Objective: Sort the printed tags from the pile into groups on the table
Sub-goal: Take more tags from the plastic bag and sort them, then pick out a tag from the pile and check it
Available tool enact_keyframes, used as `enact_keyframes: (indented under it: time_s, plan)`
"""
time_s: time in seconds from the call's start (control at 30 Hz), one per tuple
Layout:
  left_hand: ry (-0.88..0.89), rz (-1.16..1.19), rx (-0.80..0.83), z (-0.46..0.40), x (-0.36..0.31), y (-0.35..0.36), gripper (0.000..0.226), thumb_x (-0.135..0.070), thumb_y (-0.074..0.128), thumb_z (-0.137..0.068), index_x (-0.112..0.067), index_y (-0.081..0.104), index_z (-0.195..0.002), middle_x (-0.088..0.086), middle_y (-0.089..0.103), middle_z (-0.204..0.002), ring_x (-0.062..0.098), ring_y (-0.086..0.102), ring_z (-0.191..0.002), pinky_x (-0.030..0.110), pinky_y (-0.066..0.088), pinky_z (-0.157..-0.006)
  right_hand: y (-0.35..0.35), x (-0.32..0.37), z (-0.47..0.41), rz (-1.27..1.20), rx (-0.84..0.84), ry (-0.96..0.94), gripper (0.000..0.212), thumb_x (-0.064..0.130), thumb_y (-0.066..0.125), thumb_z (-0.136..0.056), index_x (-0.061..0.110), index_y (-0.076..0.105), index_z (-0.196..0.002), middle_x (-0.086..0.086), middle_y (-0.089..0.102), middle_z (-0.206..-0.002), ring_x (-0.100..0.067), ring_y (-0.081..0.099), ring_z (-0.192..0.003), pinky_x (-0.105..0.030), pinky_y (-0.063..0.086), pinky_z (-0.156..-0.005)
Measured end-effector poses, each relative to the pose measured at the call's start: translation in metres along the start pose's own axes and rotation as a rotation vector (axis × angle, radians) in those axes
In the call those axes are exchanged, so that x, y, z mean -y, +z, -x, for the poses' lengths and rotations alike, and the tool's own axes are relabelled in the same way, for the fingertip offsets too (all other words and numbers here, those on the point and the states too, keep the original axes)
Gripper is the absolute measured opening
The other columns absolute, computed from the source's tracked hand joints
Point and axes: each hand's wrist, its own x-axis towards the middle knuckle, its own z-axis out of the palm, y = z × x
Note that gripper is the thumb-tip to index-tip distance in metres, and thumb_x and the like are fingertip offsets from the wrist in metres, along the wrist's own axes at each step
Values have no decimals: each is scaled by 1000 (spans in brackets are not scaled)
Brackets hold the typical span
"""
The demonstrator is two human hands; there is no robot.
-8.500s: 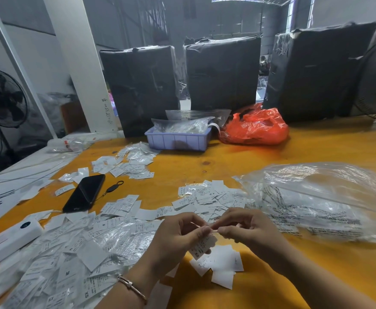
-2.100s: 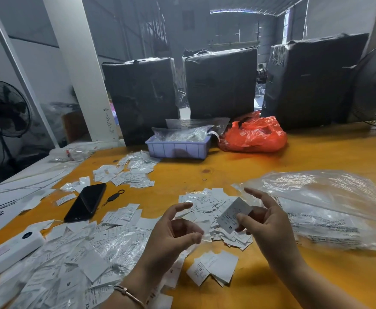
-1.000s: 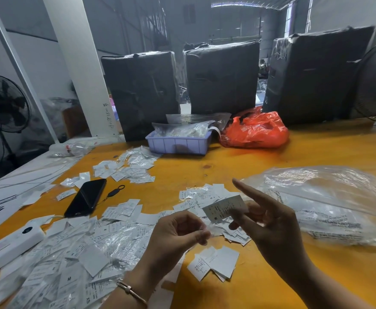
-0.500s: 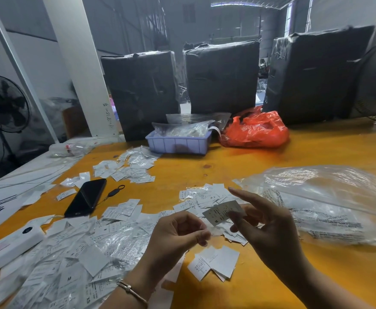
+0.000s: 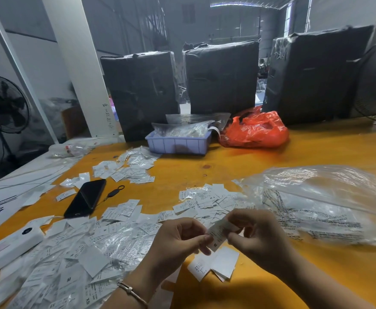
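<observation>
Tag (image 5: 218, 233) pinched between both our hands, held just above the table (image 5: 294, 152), in front of the unsorted pile (image 5: 75, 253) at our left. Left hand (image 5: 178, 239) has thumb and forefinger closed on its lower end; right hand (image 5: 256, 235) has curled fingers nipping the upper end. Print on it too blurred to read. To do this step well, we likely hold it flat, read the size, then drop it on the matching group: near group (image 5: 216, 264) just below the hands, middle group (image 5: 207, 199) beyond them, far group (image 5: 126, 168) near the tray. Keep groups apart, don't flick neighbours. Blue tray (image 5: 178, 146) holds clear packets, contents unclear. Clear bag (image 5: 327, 206) at right lies flat with printed sheets inside. Red bag (image 5: 256, 130) is shut, contents hidden.
</observation>
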Motion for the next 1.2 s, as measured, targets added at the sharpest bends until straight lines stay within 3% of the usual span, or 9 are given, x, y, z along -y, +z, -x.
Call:
enact_keyframes:
  time_s: [0.13,0.23,0.43,0.63,0.73,0.93,1.0,1.1,1.2]
  plan:
    - [-11,26,-20,-2,-1,0,12,-14,74,-84,-2,72,-88,5,76,-78,18,73,-68,21,53,-59,-2,-1,-1,-17,-110,73,17,10,75,-77,22,73,-90,8,70,-76,-4,60,-64,-22,42,-44]
    - [-14,25,-33,-1,0,-1,10,-13,73,-85,-4,73,-88,2,76,-79,15,72,-68,20,53,-58,-3,0,-2,-47,-146,91,18,3,73,-79,20,75,-85,6,70,-74,-3,59,-64,-14,42,-47]
    - [-31,13,-56,-2,2,0,11,-15,74,-84,-5,75,-85,0,76,-78,7,66,-65,20,51,-58,7,0,0,-84,-111,171,20,6,75,-79,26,75,-79,13,72,-73,-10,65,-66,-31,54,-54]
    - [-31,47,-58,-2,3,0,9,-13,74,-83,-5,75,-86,1,76,-80,10,71,-74,18,53,-63,10,3,1,36,-98,107,19,3,72,-79,19,78,-85,12,69,-75,-7,62,-69,-17,43,-50]
    - [-29,49,-57,-1,3,0,8,-12,74,-83,-5,76,-87,1,76,-81,12,72,-77,17,53,-64,12,7,2,52,-46,104,20,2,70,-80,18,78,-87,12,67,-75,-7,61,-72,-17,42,-51]
    - [-31,28,-74,-1,0,-2,5,-14,75,-83,-9,76,-84,0,76,-81,11,72,-77,17,52,-65,10,8,1,45,70,138,14,20,68,-84,24,76,-96,14,65,-82,-5,61,-77,-19,46,-58]
    - [-17,-4,-107,-1,-1,-6,2,-11,74,-84,-11,75,-84,-2,75,-82,9,71,-77,16,51,-64,1,2,-2,142,-18,163,11,20,68,-83,23,74,-93,13,65,-82,-4,62,-73,-22,51,-61]
    - [-7,-103,-212,-1,1,-18,12,-10,71,-86,-21,74,-88,-7,75,-85,8,70,-81,24,56,-68,-21,-14,-9,488,-107,316,10,19,63,-85,23,69,-79,11,65,-76,-7,60,-68,-32,54,-62]
    - [-64,-302,-346,-1,6,-31,9,-19,69,-86,-26,72,-82,-13,72,-79,5,67,-74,29,57,-66,-41,-31,-14,705,-210,430,12,13,60,-84,19,70,-81,2,68,-82,-17,59,-71,-31,51,-66]
